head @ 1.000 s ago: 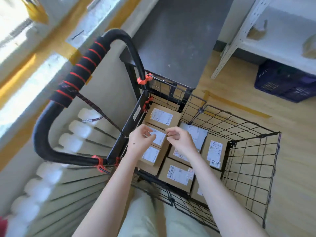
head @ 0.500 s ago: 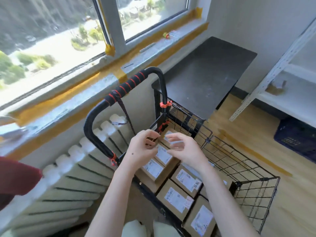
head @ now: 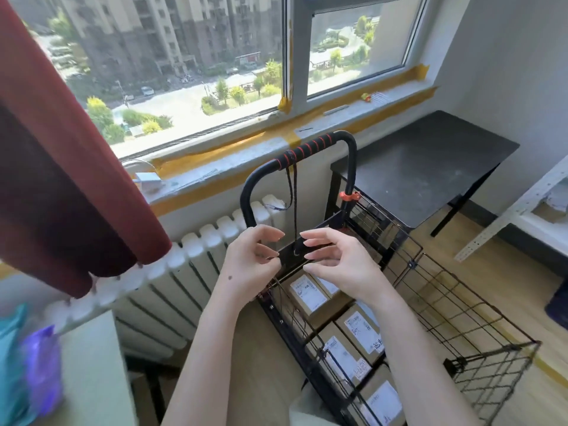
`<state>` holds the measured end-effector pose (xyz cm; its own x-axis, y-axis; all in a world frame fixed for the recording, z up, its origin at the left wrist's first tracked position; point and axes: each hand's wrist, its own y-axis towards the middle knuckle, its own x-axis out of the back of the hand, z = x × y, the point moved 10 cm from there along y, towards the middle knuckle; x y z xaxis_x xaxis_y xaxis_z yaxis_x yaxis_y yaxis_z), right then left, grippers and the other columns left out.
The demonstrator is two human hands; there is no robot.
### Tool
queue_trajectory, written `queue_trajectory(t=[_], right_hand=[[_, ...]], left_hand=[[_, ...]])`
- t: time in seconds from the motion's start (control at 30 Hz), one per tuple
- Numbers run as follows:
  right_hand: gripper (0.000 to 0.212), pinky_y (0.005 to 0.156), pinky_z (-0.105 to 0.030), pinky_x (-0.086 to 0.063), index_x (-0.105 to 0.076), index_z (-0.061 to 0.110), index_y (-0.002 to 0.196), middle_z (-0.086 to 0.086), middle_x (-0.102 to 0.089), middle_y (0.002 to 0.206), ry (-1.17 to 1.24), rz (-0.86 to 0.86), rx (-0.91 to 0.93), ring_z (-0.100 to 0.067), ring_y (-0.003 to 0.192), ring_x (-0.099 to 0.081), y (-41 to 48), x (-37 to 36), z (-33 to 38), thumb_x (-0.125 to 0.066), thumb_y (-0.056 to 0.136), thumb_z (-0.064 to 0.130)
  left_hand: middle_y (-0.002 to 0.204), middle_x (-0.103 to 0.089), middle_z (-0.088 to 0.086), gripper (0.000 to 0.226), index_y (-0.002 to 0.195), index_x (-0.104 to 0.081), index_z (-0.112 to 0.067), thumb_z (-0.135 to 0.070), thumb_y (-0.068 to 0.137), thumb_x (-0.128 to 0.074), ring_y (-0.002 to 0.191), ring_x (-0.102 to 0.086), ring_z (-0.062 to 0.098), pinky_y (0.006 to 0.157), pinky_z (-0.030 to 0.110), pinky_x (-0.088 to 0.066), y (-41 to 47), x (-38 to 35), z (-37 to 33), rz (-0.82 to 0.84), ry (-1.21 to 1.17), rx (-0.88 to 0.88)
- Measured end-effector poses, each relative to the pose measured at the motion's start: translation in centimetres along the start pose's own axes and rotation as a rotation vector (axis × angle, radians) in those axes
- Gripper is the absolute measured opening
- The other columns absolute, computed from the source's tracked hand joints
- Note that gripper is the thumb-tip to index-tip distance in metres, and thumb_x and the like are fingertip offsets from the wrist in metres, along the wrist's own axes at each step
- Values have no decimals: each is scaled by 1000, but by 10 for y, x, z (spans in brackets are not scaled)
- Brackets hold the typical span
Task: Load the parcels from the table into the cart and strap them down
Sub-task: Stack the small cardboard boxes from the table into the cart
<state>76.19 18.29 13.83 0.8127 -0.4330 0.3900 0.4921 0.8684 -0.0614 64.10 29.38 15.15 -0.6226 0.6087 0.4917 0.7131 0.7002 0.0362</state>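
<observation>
A window (head: 190, 56) fills the top of the frame, and a dark red curtain (head: 61, 167) hangs down the left side. Below the sill, a white radiator (head: 172, 284) slants from the middle towards the lower left. The dark table (head: 430, 161) stands at the right under the window, its top bare, and part of a pale shelf (head: 522, 204) shows at the right edge.

The black wire cart (head: 461, 302) stands on the wood floor, its long axis running from the middle of the frame to the lower right. Its looped handle (head: 307, 147) stands upright at the window end, beside the radiator.

The parcels (head: 307, 295) lie flat in the cart with white labels up. They sit close together in two rows along the cart's length.

Both hands are at the crossbar below the handle, a little apart. The left hand (head: 250, 265) has its fingers curled in towards the thumb by the cart frame. I cannot tell whether it pinches anything. The right hand (head: 341, 265) has its fingers spread and half bent in front of the crossbar, with nothing seen in its grasp.

A thin dark strap (head: 295, 204) hangs straight down from the handle's grip. It ends in a small hook at the crossbar, between the two hands.
</observation>
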Motion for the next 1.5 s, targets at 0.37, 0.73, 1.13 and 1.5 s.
queue_trajectory(t=[0.37, 0.73, 1.13, 1.5], right_hand=[[45, 85, -26, -56, -63, 33, 117, 12, -65, 110, -20, 162, 90, -3, 94, -67, -95, -99, 62, -76, 80, 12], [38, 82, -19, -54, -62, 33, 118, 15, -66, 106, -104, 402, 310, 1, 93, -66, -130, -189, 127, -72, 84, 20], [32, 79, -15, -53, -65, 32, 113, 14, -68, 103, -21, 705, 427, 1, 91, -66, -185, -251, 150, -72, 85, 19], [30, 80, -20, -55, -65, 29, 111, 9, -69, 102, 11, 905, 480, -4, 91, -66, -236, -313, 176, -72, 85, 15]], left_hand=[[103, -63, -18, 36, 100, -62, -31, -2, 80, -65, 80, -63, -1, 70, 11, -48, -155, 81, 19, -213, -87, 66], [93, -65, -12, 21, 101, -63, -25, -14, 84, -69, 79, -62, 1, 66, 10, -49, -257, 163, 35, -532, -53, 168], [89, -64, -14, 10, 96, -63, -25, -21, 87, -67, 81, -61, 0, 65, 6, -46, -375, 171, 30, -822, 16, 401], [89, -66, -11, 8, 94, -65, -22, -17, 88, -64, 81, -61, 2, 67, 10, -45, -479, 185, 34, -1098, -16, 506]])
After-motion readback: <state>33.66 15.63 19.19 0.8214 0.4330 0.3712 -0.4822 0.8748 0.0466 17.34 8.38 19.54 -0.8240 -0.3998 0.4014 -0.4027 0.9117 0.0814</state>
